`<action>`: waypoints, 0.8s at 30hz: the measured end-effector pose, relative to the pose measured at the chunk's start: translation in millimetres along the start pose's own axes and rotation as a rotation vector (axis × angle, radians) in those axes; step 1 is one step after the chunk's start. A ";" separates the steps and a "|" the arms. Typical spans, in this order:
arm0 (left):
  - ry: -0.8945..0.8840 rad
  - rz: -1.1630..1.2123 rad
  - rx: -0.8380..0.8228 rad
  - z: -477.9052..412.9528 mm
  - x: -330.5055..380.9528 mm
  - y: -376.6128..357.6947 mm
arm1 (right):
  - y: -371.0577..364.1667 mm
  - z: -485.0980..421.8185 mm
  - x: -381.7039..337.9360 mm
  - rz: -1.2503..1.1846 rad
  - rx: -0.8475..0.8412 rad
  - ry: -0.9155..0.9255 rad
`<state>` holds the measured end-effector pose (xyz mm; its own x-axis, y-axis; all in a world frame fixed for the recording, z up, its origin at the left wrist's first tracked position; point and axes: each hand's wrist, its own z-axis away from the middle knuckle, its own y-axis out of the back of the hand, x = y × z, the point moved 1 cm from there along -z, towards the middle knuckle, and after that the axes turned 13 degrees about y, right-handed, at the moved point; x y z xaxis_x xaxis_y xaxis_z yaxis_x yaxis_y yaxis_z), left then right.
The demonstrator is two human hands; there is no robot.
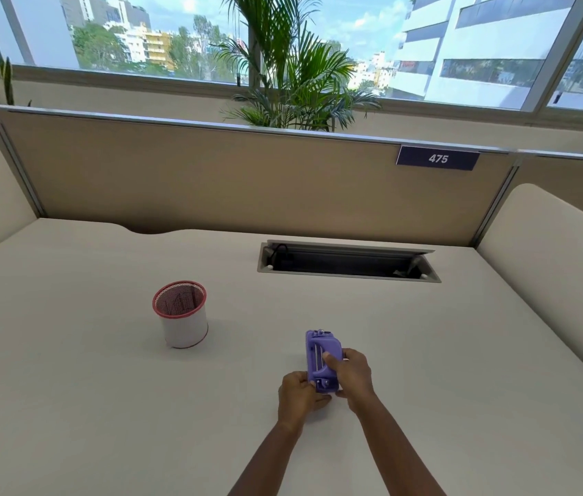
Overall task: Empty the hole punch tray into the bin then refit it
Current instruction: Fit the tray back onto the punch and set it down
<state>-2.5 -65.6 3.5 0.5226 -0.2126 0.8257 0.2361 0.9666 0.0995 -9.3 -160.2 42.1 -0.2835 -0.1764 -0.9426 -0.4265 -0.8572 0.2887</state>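
A purple hole punch (319,354) is on the cream desk, near the front and right of centre, with its long side running away from me. My left hand (299,393) grips its near end from the left. My right hand (352,375) wraps over its right side, thumb on the top lever. The tray under the punch is hidden from view. A small round bin (182,318), white with a red mesh rim, stands upright on the desk to the left, well apart from both hands.
An open cable slot (349,261) with a metal frame is set into the desk behind the punch. A tan partition (211,180) with a "475" label closes the far edge, and cream side panels flank the desk.
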 end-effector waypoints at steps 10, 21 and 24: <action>-0.275 -0.523 0.189 3.3 3.9 8.8 | 31.7 -27.0 4.0 0.316 0.072 0.040; -0.421 -1.106 0.349 -9.4 -1.2 24.0 | 53.8 -38.7 10.4 0.490 0.067 -0.044; -0.427 -1.182 0.392 -14.9 -6.3 30.1 | 53.6 -37.0 10.2 0.506 0.079 -0.043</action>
<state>13.6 -37.3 -7.0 -0.1496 -0.9610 0.2326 0.0798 0.2227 0.9716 -3.2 -225.8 41.8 -0.5057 -0.5386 -0.6739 -0.2892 -0.6301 0.7206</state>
